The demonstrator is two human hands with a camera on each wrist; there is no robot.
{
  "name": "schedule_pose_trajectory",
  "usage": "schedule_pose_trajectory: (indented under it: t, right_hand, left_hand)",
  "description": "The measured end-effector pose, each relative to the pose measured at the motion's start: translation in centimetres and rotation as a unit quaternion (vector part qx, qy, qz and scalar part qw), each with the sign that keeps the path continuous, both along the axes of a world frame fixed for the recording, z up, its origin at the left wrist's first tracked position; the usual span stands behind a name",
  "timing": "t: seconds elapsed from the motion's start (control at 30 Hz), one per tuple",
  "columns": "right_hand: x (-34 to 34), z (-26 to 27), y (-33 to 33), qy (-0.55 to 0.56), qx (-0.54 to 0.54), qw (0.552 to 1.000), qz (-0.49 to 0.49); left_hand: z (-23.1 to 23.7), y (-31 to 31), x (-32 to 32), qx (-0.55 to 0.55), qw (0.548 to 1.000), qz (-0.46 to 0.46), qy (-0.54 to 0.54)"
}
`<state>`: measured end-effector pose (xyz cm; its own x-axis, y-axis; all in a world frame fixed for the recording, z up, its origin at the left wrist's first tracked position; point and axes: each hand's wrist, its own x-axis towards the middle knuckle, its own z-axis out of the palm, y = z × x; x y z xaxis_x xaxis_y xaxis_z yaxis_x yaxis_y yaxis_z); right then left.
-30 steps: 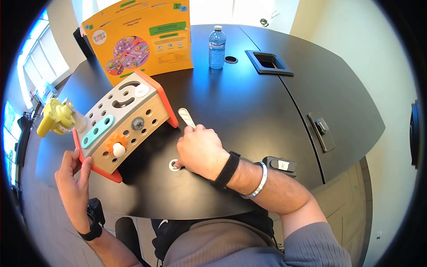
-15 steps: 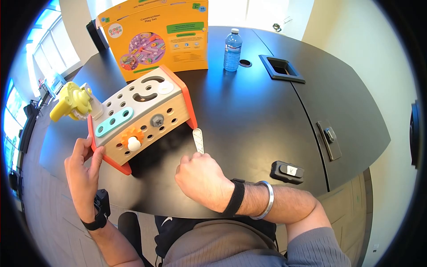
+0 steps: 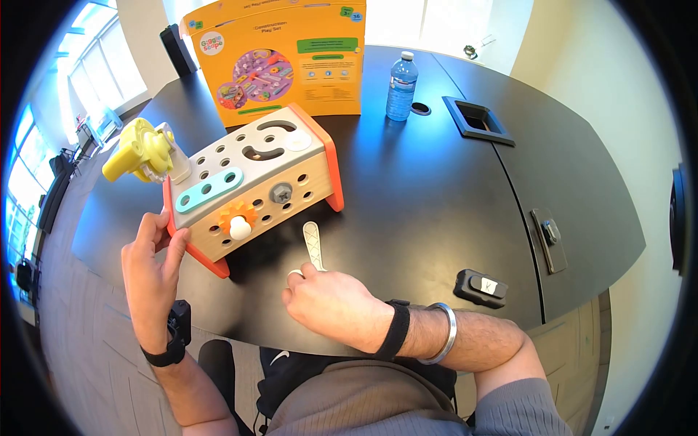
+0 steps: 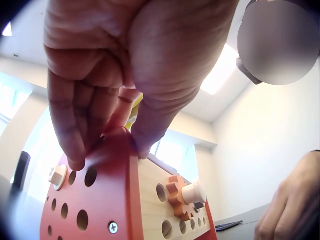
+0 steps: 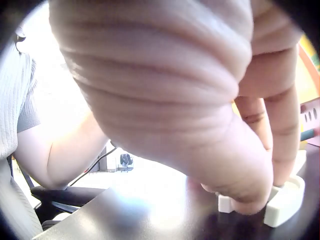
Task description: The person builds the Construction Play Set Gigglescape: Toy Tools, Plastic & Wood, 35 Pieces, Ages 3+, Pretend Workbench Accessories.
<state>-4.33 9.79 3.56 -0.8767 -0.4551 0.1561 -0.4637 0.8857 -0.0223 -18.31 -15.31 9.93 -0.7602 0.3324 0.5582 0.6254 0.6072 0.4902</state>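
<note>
A toy workbench (image 3: 251, 171) with a grey top, wooden front and red end panels stands at an angle on the table. My left hand (image 3: 153, 269) pinches its near-left red panel (image 4: 120, 185) at the top edge, thumb on one face and fingers on the other. An orange gear (image 3: 238, 218) with a white peg (image 3: 241, 229), a grey bolt (image 3: 281, 192) and a teal strip (image 3: 209, 190) are fitted to the bench. My right hand (image 3: 338, 301) holds a white toy wrench (image 3: 313, 243) low over the table; its pronged end (image 5: 287, 202) shows at my fingertips.
A yellow toy part (image 3: 142, 151) juts from the bench's left end. Behind it stands an orange box (image 3: 327, 94), with a water bottle (image 3: 401, 91) to the right. A black device (image 3: 480, 288) lies right of my right hand. The table has a square opening (image 3: 476, 120).
The view has turned left, shifting everything rightward. My right hand has drawn the wrench nearer my body and turned it. My left hand keeps its grip on the bench panel.
</note>
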Motion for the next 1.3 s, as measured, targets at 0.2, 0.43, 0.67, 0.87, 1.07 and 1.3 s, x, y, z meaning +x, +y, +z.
schedule_pose_trajectory:
  t: [0.2,0.43,0.67,0.87,1.07,1.3]
  right_hand:
    - [-0.7,0.0,0.7,-0.033,-0.021,0.999,0.031]
    - [-0.8,1.5,2.1,-0.063,-0.022,0.998,0.005]
    - [-1.6,2.0,4.2,-0.054,-0.009,0.997,-0.058]
    - [-2.1,1.2,4.4,-0.048,0.021,0.993,-0.107]
    - [-1.8,0.9,4.1,-0.025,0.033,0.989,-0.145]
    - [-1.8,0.4,3.7,-0.002,0.082,0.987,-0.14]
  left_hand:
    - [0.1,0.3,0.4,-0.006,1.0,0.0,0.005]
    - [0.0,0.4,0.3,-0.017,0.999,0.003,0.028]
    - [0.3,1.5,0.7,-0.039,0.998,-0.007,0.044]
    - [0.0,2.0,0.8,-0.035,0.998,-0.024,0.049]
    - [0.2,1.8,0.7,-0.046,0.996,-0.035,0.071]
    - [0.2,2.0,0.8,-0.044,0.996,-0.047,0.062]
